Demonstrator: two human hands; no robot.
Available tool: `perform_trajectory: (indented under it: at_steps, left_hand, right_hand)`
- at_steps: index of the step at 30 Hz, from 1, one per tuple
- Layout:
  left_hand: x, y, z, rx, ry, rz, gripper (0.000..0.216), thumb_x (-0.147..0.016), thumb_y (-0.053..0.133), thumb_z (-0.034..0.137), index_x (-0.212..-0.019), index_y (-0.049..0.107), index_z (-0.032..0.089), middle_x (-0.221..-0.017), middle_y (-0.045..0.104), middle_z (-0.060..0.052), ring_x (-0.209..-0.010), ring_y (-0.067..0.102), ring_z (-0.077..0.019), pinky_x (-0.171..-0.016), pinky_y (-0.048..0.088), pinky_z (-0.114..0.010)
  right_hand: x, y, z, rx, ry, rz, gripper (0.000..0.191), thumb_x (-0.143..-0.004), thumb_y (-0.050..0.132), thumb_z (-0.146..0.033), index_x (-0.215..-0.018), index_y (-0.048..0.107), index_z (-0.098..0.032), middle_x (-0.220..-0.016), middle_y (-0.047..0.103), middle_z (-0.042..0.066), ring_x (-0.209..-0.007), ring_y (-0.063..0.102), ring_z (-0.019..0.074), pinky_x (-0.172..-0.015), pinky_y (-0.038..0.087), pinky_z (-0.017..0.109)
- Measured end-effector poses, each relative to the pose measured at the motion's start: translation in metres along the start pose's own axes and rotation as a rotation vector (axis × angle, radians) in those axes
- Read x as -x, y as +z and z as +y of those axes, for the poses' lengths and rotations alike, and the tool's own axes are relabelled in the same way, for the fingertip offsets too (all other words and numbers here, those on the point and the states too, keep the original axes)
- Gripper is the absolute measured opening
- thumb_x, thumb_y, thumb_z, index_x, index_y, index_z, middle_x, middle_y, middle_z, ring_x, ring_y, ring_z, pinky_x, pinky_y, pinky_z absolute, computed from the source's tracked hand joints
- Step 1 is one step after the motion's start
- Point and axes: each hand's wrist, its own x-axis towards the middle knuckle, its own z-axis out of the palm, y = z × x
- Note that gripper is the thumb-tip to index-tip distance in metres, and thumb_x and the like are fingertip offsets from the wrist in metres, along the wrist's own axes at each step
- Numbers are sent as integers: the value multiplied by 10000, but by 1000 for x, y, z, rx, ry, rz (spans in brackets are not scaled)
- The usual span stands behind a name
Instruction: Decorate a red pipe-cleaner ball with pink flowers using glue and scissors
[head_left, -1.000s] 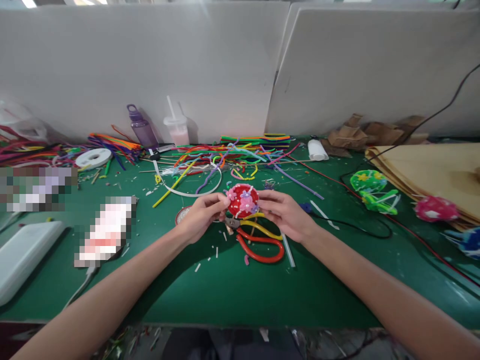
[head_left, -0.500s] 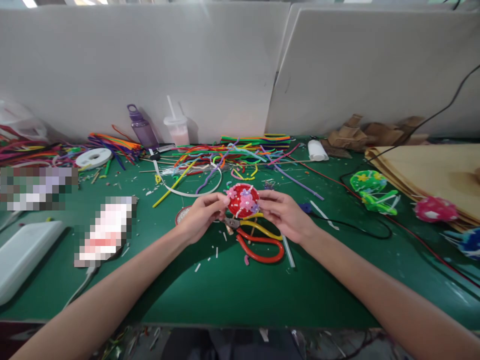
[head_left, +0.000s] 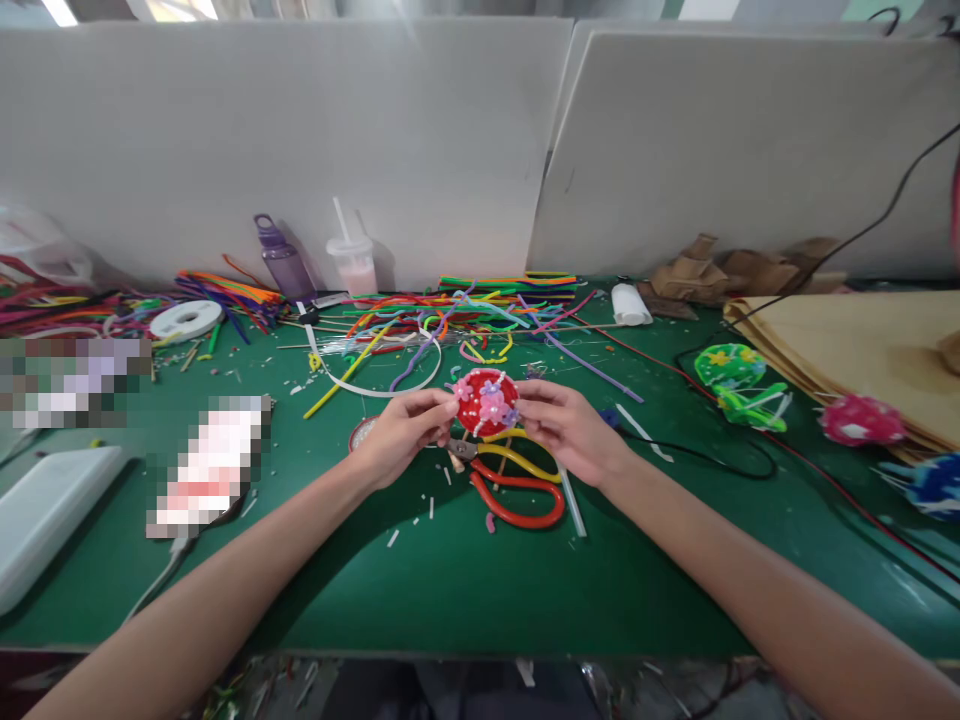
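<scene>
A round red ornament (head_left: 471, 414) with pink and purple flowers and white beads is held up between both hands, above the green table. My left hand (head_left: 409, 428) pinches its left edge between thumb and fingers. On the opposite edge, my right hand (head_left: 564, 425) grips it the same way. Below the ornament lie scissors (head_left: 519, 513) with red and yellow handles, blades toward the left hand. Partly hidden behind my left hand is a small dish of white beads (head_left: 363, 432). A clear stick (head_left: 573, 503) rests by the right wrist.
Pipe cleaners (head_left: 420, 310) lie heaped along the back, near a purple bottle (head_left: 285, 262) and a lidded cup (head_left: 352, 262). A white power bank (head_left: 56, 510) is at left. Green (head_left: 731, 368) and pink (head_left: 862, 419) ornaments sit at right beside brown paper (head_left: 855, 340).
The view has tilted and shifted very slightly. Both hands keep the red ornament in nearly the same place and pose.
</scene>
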Motion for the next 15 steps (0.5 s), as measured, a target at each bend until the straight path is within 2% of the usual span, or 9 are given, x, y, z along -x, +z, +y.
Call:
perform_trajectory:
  at_steps: [5,8,12,15]
  left_hand:
    - [-1,1,1,-68,33,82,252,-753,711,395,-849,707,162,-661,556,10,-573,467,-74,-535,388,-212]
    - [-3,-2,-2,-126,52,136,269,-748,713,398,-900,717,176,-775,641,-19,-644,539,-97,-584,437,-223]
    - [-3,-6,-4,-160,83,43,278,-763,710,378,-976,716,200,-933,689,-49,-770,605,-135,-688,489,-256]
    - [-3,-6,-4,-174,85,-16,227,-744,730,370,-861,731,175,-894,678,-48,-743,589,-127,-657,472,-239]
  right_hand:
    - [-3,-3,0,-33,60,-55,250,-580,828,-242,-795,716,-184,-623,505,-35,-497,321,39,-422,141,225]
    - [-1,-3,2,-11,64,-140,222,-614,819,-253,-802,715,-197,-663,535,-29,-501,322,34,-433,183,216]
    - [4,-1,2,17,65,-244,192,-626,814,-271,-782,719,-211,-676,560,-27,-517,348,42,-457,231,211]
    - [7,1,0,20,78,-261,178,-623,816,-271,-761,721,-211,-662,562,-29,-512,341,45,-462,254,212]
